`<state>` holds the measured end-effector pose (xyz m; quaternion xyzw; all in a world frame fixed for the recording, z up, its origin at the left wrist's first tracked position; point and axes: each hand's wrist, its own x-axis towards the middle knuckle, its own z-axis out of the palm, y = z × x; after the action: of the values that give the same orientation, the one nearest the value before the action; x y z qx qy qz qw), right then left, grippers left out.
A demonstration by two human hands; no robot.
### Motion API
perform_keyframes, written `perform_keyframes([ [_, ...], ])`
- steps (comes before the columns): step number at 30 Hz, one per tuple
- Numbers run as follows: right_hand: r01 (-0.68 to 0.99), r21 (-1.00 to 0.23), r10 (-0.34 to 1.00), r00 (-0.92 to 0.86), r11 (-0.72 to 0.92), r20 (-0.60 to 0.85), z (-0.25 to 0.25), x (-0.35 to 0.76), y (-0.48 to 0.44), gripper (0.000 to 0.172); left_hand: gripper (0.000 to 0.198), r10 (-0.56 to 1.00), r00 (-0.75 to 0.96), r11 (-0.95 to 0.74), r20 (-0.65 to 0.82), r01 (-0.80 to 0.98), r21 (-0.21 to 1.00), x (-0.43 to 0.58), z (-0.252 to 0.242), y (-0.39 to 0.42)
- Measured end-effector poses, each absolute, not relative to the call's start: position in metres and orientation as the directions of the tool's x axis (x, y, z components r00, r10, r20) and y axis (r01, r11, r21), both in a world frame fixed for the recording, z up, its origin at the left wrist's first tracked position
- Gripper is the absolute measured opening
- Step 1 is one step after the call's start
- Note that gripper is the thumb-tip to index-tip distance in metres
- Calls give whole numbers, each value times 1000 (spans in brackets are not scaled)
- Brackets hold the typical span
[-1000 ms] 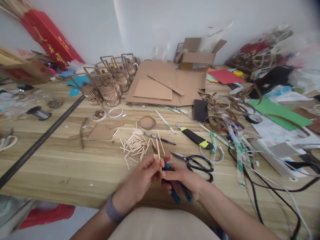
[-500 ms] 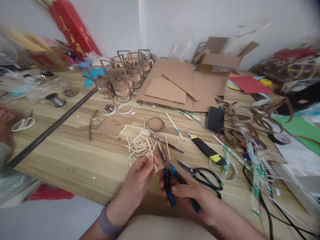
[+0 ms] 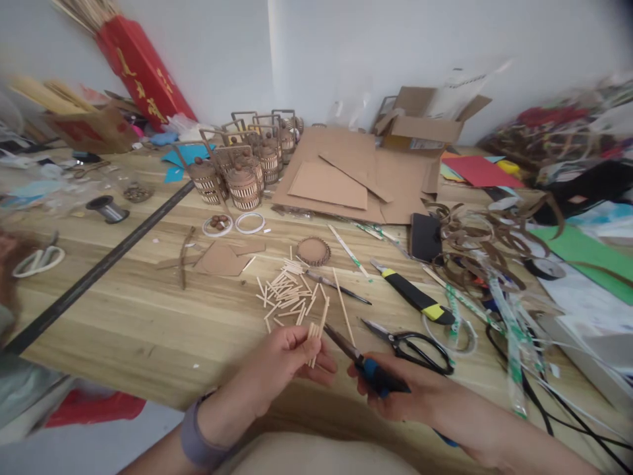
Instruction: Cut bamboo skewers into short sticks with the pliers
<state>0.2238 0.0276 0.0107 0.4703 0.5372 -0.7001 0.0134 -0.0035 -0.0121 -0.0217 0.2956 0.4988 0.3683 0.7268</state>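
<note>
Pinched in my left hand (image 3: 297, 356) are several thin wooden sticks (image 3: 313, 340), one standing taller than the others. My right hand (image 3: 395, 389) grips blue-handled pliers (image 3: 368, 369), their jaws pointing up and left, close beside the sticks. Just beyond my left hand lies a loose pile of short cut sticks (image 3: 284, 290). A longer stick (image 3: 343, 307) rests on the table past the plier jaws. Behind the pile sits a small round cardboard disc (image 3: 313, 251) with a dark ridged rim.
Black-handled scissors (image 3: 420, 349) and a black-yellow utility knife (image 3: 413, 293) lie to the right. Small lidded baskets (image 3: 243, 188) stand at the back beside cardboard sheets (image 3: 329, 185). Brown strips (image 3: 465, 244) curl at right. Another person's hand (image 3: 7, 254) is at the left edge.
The pliers have turned from upright to slanting left, their handles now closer together. My left hand has moved slightly right and down with the sticks. The camera view has shifted a little.
</note>
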Motion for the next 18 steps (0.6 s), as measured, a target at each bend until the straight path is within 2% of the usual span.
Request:
perform_keyframes([
  [5, 557, -713, 475, -533, -426, -700, 16, 209, 27, 38, 54, 781, 380, 580, -495, -148, 801, -10, -18, -14],
  [8, 529, -706, 464, -532, -472, -708, 19, 201, 27, 38, 55, 758, 434, 595, -488, -152, 789, -12, -17, -12],
  [12, 507, -702, 454, -537, -500, -711, 20, 194, 28, 34, 53, 760, 476, 579, -444, -185, 794, -13, -18, -9],
  [18, 497, -718, 442, -569, -487, -693, 17, 192, 31, 29, 54, 733, 481, 612, -481, -155, 776, -14, -20, -9],
])
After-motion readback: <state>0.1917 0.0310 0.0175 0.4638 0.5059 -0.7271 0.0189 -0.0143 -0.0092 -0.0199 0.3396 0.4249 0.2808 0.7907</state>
